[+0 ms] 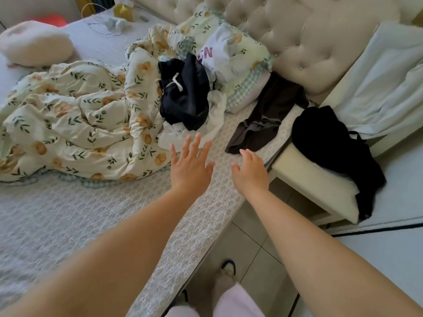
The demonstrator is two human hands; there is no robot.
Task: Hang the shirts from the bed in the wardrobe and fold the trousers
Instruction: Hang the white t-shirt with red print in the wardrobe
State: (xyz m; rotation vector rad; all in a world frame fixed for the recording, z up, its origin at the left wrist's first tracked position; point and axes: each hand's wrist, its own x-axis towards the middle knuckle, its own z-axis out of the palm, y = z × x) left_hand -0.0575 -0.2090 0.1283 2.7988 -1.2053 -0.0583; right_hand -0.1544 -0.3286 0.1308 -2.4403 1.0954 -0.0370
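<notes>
A heap of clothes lies on the bed (68, 220) near the headboard: dark trousers with a white drawstring (185, 94), a white garment (196, 131) under them, a white shirt with purple letters (219, 53) behind. A brown garment (265, 115) lies flat at the bed's right edge. My left hand (191, 165) is stretched out with spread fingers just short of the white garment, holding nothing. My right hand (250, 170) hovers with relaxed fingers close to the brown garment's near end, empty too.
A floral duvet (75, 124) is bunched on the left of the bed. A black bag or garment (336, 147) sits on the bedside table (304, 179) at right. A padded headboard (297, 37) stands behind, tiled floor (247, 243) below, a pillow (36, 44) far left.
</notes>
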